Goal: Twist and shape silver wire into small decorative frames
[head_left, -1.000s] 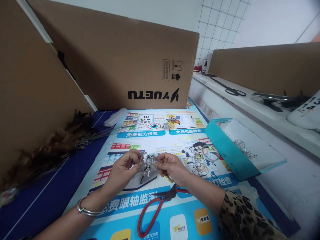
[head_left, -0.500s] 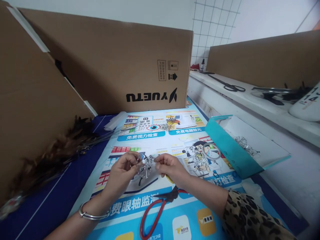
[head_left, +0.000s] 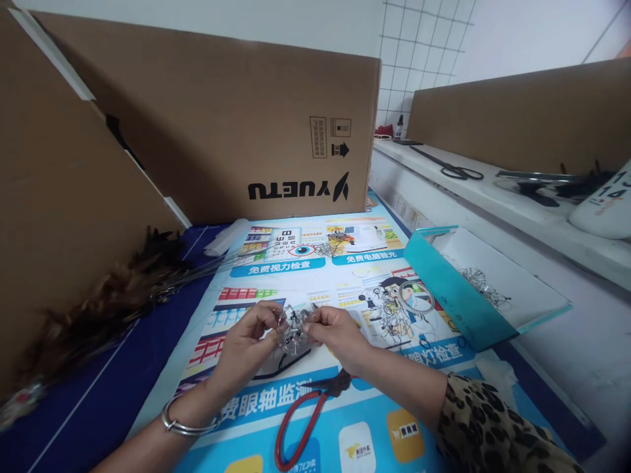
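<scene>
Between my hands, above the printed mat, is a small tangled wire piece with black and silvery bits. My left hand pinches its left side between thumb and forefinger. On its right side, the fingertips of my right hand are closed on it too. Red-handled pliers lie on the mat just below my right hand, partly hidden under that wrist. A loose heap of thin wire pieces lies right of my right hand, with a clear ring-shaped roll at its upper edge.
A teal box with more wire bits inside stands at the right. Brown feathers on thin stems lie at the left. Behind the mat stands a large cardboard box. Black scissors rest on the white ledge.
My right fingers have moved in onto the wire piece, and my left hand has shifted slightly right. The hands are closer together. Pliers and box have stayed in place.
</scene>
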`<move>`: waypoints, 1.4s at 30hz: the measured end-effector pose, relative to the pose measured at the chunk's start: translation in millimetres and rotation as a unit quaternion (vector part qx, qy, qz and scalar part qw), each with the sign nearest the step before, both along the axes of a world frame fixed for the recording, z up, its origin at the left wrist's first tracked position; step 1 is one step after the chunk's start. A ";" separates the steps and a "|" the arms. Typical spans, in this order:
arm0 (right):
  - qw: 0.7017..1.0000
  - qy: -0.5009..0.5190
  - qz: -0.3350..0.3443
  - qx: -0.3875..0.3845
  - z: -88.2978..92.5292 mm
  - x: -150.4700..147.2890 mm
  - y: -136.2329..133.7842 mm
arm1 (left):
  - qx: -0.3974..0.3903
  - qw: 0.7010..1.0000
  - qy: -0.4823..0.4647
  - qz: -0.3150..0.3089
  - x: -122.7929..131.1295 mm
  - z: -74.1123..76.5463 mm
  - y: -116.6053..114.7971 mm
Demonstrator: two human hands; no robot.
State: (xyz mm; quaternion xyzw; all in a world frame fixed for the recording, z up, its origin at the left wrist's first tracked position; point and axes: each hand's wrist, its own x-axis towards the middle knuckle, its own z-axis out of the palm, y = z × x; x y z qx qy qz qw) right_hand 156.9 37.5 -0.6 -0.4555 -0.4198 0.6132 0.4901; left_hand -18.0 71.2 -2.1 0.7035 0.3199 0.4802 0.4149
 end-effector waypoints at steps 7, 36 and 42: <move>0.996 -0.047 -0.062 0.033 -6.5 -6.8 3.2 | 0.033 0.999 0.030 -0.005 3.3 -1.3 -2.1; 0.997 0.070 0.023 -0.015 -4.0 0.2 11.5 | -0.056 0.997 -0.043 0.034 3.1 -4.6 7.4; 0.981 0.181 0.063 -0.028 0.4 2.8 10.1 | -0.115 0.987 -0.104 0.043 4.6 -5.4 7.9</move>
